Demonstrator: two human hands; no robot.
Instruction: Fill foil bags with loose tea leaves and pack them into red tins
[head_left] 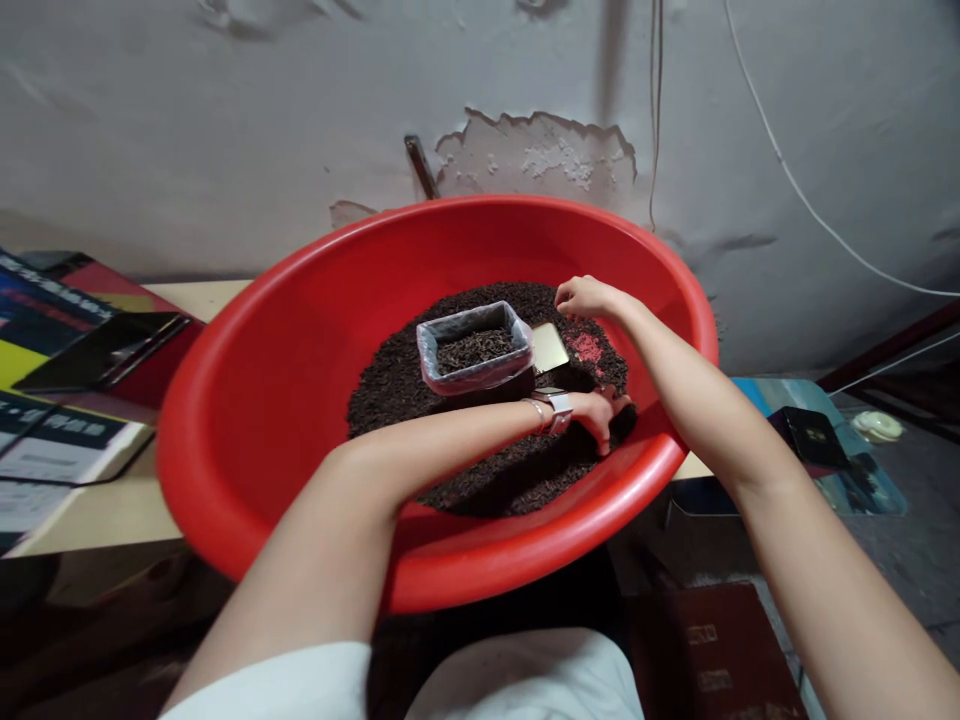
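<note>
Centrally, one red basin (247, 400) holds dark loose tea (390, 385) and one lined box (474, 345). Left hand (600, 412) curled, fingers dug into tea at centre-right. Right hand (585, 296), above it, pinches tea.

Both arms are bare from wrist to well above the elbow, no sleeve reaching the forearms at all. At the bottom edge there's pale, off-white fabric: a short sleeve capping the left upper arm, and more of the same light cloth across the lap or torso in the middle. On the wrist of the left hand (600, 412), a thin silvery bangle (538, 413) sits beside a watch with a light, silvery strap (559, 410). The right hand (586, 296) wears nothing — no ring, no band visible, and the right arm is bare all the way down to the frame's edge.
</note>
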